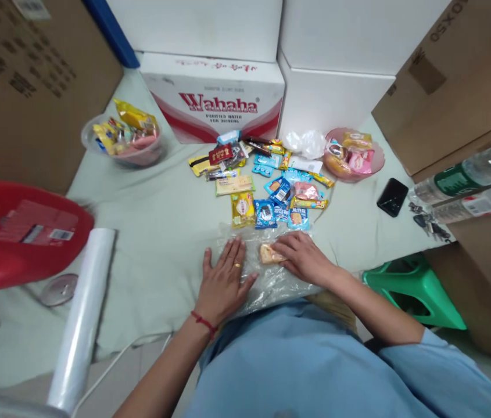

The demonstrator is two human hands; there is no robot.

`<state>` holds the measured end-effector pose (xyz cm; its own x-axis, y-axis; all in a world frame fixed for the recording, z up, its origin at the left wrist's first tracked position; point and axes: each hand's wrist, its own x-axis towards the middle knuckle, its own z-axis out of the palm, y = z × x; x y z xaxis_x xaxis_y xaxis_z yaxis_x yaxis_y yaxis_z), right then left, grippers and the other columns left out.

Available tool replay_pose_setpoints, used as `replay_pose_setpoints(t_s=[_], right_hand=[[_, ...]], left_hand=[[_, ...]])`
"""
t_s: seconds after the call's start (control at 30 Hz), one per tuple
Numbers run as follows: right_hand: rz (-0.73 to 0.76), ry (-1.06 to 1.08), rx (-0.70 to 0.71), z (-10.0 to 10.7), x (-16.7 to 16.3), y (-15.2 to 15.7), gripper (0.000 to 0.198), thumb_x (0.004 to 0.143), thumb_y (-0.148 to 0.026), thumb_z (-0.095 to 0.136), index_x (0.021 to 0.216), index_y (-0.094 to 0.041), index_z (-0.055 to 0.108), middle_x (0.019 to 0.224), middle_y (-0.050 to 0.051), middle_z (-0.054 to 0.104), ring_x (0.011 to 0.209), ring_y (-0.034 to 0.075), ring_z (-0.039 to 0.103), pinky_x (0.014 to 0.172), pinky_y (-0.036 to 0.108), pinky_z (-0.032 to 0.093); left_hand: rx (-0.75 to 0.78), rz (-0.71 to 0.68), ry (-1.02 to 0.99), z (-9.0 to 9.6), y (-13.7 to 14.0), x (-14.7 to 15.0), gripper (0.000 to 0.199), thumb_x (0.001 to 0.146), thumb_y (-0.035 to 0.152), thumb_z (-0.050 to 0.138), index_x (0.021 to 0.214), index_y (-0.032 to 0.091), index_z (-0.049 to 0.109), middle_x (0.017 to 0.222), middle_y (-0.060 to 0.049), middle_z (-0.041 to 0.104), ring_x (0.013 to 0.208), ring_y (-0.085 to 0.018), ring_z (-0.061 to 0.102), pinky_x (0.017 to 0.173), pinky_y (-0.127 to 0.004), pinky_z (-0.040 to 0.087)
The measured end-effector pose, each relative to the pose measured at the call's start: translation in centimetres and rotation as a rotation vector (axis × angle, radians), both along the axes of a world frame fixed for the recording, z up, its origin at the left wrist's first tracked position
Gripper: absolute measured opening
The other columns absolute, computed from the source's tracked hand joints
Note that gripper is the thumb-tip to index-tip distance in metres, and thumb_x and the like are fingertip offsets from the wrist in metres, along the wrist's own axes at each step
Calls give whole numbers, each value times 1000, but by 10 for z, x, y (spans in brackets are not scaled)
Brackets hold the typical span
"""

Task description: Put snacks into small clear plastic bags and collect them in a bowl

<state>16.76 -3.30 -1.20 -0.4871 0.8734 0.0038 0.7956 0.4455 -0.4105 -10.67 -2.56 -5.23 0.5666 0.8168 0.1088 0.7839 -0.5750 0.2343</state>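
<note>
A clear plastic sheet (266, 284) lies on the cloth at the table's near edge. My left hand (223, 278) rests flat on its left part, fingers stretched out. My right hand (304, 255) has its fingers closed at a small wrapped snack (268, 253), pale orange in colour, that sits on the sheet. Just beyond the sheet lie several packaged snacks, among them a yellow packet (243, 210), a dark blue packet (265, 214) and a light blue one (298, 217).
Bowls of snacks stand at left (158, 152) and right (378, 165). A Wahaba-lettered carton (219, 101) backs the pile. A plastic film roll (82, 319) and red basin (22, 232) are left. A phone (392, 197), keys (430, 226) and bottles (450, 181) are right; a green stool (415, 290) stands below.
</note>
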Motion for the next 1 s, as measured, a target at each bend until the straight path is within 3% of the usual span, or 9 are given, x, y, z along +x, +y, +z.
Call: replay_pose_setpoints(t_s=[0.13, 0.3, 0.4, 0.5, 0.63, 0.73, 0.87, 1.0], right_hand=[[14, 12, -29, 3, 12, 1, 42, 105, -31, 58, 146, -21, 59, 140, 15, 64, 128, 30, 54, 109, 51, 45], [18, 133, -46, 29, 31, 26, 40, 105, -40, 57, 138, -20, 65, 138, 17, 65, 128, 28, 58, 108, 46, 47], [-155, 60, 36, 43, 40, 72, 31, 105, -32, 51, 122, -17, 73, 119, 14, 74, 112, 26, 66, 100, 39, 49], [-312, -141, 42, 49, 42, 134, 31, 100, -22, 49, 111, -16, 77, 107, 12, 77, 101, 25, 68, 90, 34, 48], [-393, -386, 47, 48, 28, 211, 37, 99, -16, 45, 120, -16, 76, 120, 16, 74, 115, 30, 63, 92, 35, 48], [-434, -494, 51, 42, 9, 245, 41, 101, -19, 44, 134, -17, 69, 132, 19, 69, 127, 33, 55, 94, 37, 50], [-450, -560, -31, 30, -5, 255, 41, 103, -22, 44, 134, -9, 67, 131, 25, 67, 123, 34, 59, 94, 39, 52], [-369, -560, -51, 24, 4, 239, 36, 95, -14, 54, 124, -9, 73, 127, 23, 70, 119, 31, 62, 93, 32, 49]], left_hand=[[65, 30, -15, -2, -3, -1, 67, 107, 44, 38, 167, 17, 24, 166, -16, 40, 152, -30, 44, 129, -64, -10], [58, 21, -42, -3, -4, 0, 70, 105, 45, 41, 167, 17, 23, 166, -17, 40, 152, -31, 44, 129, -66, -7], [51, 12, -44, -3, -3, -1, 69, 106, 46, 40, 166, 17, 27, 166, -17, 39, 152, -32, 43, 128, -67, -6], [58, 9, -39, -6, -2, -3, 66, 106, 43, 39, 166, 17, 30, 166, -17, 39, 152, -32, 44, 128, -67, -7], [53, 18, -33, -8, -2, -3, 64, 106, 42, 40, 165, 18, 31, 166, -16, 39, 152, -32, 45, 129, -68, -4], [48, 20, -25, -7, -2, -3, 65, 106, 42, 41, 165, 20, 30, 165, -16, 41, 152, -32, 45, 129, -69, 2], [78, 16, -15, -7, -2, -4, 66, 105, 41, 43, 166, 20, 29, 165, -15, 42, 152, -33, 45, 129, -69, 6], [130, 8, -28, -9, -1, -5, 64, 105, 41, 42, 165, 18, 32, 164, -15, 43, 150, -31, 47, 130, -65, -2]])
